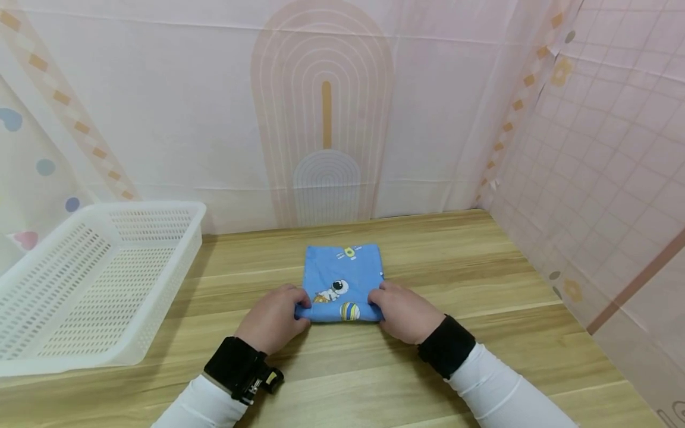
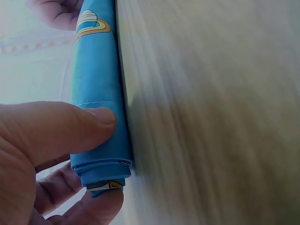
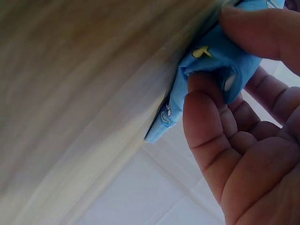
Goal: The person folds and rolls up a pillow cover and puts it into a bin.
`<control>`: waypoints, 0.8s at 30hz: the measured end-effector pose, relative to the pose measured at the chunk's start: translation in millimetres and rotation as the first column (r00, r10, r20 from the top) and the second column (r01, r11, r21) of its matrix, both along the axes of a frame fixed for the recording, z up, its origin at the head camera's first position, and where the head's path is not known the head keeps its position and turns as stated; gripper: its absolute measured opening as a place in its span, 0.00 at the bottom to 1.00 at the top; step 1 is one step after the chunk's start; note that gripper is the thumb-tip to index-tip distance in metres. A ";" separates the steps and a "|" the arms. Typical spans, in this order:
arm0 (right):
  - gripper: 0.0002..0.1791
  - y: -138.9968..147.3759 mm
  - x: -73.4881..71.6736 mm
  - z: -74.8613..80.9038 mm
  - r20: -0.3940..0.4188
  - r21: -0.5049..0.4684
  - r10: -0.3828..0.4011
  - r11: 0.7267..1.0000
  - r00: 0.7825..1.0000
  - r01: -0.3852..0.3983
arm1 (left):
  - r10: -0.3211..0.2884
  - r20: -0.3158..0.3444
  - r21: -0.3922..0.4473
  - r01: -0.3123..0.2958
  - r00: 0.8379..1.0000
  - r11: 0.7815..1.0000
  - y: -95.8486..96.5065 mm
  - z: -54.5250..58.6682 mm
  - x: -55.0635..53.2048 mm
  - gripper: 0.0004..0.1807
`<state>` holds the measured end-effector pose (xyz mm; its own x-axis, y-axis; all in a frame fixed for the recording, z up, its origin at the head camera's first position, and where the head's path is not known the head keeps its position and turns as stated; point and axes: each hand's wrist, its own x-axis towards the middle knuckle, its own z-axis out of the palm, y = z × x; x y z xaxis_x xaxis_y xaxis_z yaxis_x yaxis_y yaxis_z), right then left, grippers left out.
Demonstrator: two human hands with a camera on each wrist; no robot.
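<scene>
A blue cloth [image 1: 321,267] printed with an astronaut and a striped planet lies folded on the wooden table, its near edge turned over into a thick roll. My left hand [image 1: 274,319] pinches the left end of that roll. At the other end, my right hand [image 1: 408,312] grips the cloth between thumb and fingers. The left wrist view shows stacked layers at the end of the blue roll [image 2: 96,84], the left thumb [image 2: 70,126] across it. In the right wrist view the cloth [image 3: 220,49] bunches around a fingertip, whose end is hidden in the fold.
To the left stands a white perforated plastic basket [image 1: 131,333] on the wooden table [image 1: 342,374]. A patterned sheet [image 1: 455,107] hangs along the table's back edge, and another gridded sheet [image 1: 605,154] borders the right side.
</scene>
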<state>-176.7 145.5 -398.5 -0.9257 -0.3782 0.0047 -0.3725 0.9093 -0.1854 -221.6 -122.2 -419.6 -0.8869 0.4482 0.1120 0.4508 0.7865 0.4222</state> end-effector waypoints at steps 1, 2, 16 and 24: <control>0.15 0.0 0.2 0.0 -0.004 -0.003 0.000 1.000 1.000 0.000 | -0.003 -0.003 0.001 0.003 1.000 1.000 0.0 0.0 -0.2 0.09; 0.14 0.0 0.2 0.0 -0.006 -0.005 0.001 1.000 1.000 -0.001 | -0.005 -0.005 0.002 0.005 1.000 1.000 0.0 0.0 -0.5 0.09; 0.07 1.6 0.6 2.3 0.013 0.008 0.046 0.999 0.999 -0.046 | -0.036 0.048 0.036 0.034 0.998 0.999 -4.4 -2.3 -5.7 0.08; 0.06 3.6 -0.1 2.6 -0.015 0.015 0.079 0.997 0.997 -0.079 | -0.048 0.073 0.054 0.044 0.996 0.998 -6.6 -2.0 -7.3 0.04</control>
